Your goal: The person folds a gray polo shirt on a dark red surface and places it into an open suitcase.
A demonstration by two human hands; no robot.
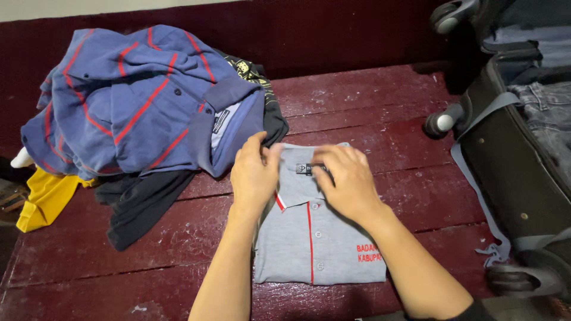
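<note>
A grey polo shirt [318, 238] lies folded into a neat rectangle, front up, on the dark red wooden platform [386, 137], and everything else sits around it. Both hands rest on its collar: the left hand [254, 172] lies flat with fingers spread on the collar's left side, pressing the cloth down rather than gripping it, while the right hand [348, 181] curls over the collar's right side, fingertips pinching the fabric near the neck label, likely so the collar lies square on the fold.

Up and to the left of the grey shirt is a loose heap of garments, unfolded and dumped one over another: 1 blue polo with red stripes [131, 101] on top, 1 black garment [140, 205] spilling out beneath it towards the shirt, and 1 yellow garment [44, 199] at the heap's far-left edge. To the right of the grey shirt an open black suitcase [511, 172] leans with its lid thrown back, 2 of its wheels showing, and grey jeans [547, 119] already packed inside, close enough to reach.
</note>
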